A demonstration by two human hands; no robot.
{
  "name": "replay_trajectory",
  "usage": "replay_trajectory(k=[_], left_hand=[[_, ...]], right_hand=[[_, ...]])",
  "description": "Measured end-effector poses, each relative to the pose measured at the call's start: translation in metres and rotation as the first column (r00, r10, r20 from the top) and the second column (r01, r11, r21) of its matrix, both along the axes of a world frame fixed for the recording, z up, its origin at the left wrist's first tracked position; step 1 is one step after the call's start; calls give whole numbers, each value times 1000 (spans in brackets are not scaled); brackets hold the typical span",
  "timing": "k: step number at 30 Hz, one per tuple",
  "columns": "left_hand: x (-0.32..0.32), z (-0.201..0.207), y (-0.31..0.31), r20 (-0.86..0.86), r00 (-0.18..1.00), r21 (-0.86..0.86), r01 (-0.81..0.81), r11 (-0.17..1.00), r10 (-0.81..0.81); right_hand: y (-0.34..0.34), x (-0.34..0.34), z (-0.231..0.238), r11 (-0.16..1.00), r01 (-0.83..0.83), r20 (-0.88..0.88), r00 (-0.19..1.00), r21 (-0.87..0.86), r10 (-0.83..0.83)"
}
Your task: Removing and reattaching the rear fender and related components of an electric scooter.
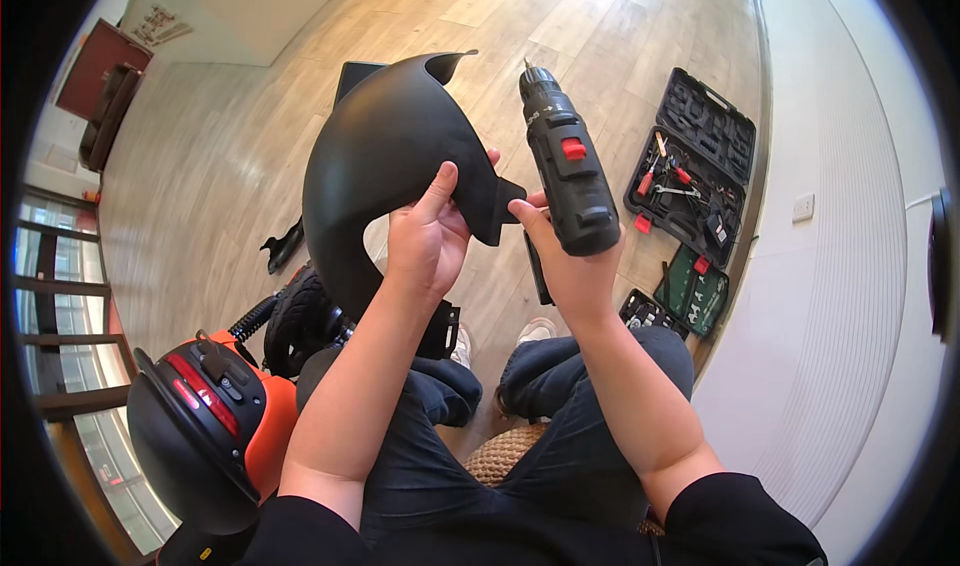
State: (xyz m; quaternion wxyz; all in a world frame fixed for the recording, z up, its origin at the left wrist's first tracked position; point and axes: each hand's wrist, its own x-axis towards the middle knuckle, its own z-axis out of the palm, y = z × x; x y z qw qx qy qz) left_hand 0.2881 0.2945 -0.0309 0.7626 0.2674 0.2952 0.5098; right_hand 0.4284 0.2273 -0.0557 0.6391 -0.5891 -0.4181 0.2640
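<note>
Head view: my left hand (425, 241) grips the black plastic mudguard (385, 156) raised over my lap, fingers clamped on its edge, while my right hand (560, 251) is wrapped around the cordless drill (565, 166). I judge I'm checking the loose guard; next calls for lining it with the scooter wheel (295, 321).

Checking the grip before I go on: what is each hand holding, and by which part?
The left hand grips the black curved fender at its lower edge. The right hand holds the cordless drill by its handle, bit pointing up.
</note>
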Motion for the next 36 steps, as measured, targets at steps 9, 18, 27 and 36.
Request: replay_trajectory(k=[9, 18, 27, 36], left_hand=[[3, 10, 0, 25, 998, -34, 63, 997, -62], [-1, 15, -4, -170, 970, -11, 173, 985, -172], [-8, 3, -1, -348, 917, -81, 176, 981, -194], [-14, 18, 2, -274, 913, -176, 263, 949, -304]], right_hand=[[0, 3, 4, 998, 10, -9, 1000, -69, -10], [0, -2, -1, 994, 112, 52, 992, -17, -111], [-2, -4, 11, 980, 41, -117, 991, -196, -65], [1, -4, 6, 981, 35, -178, 982, -190, -69]])
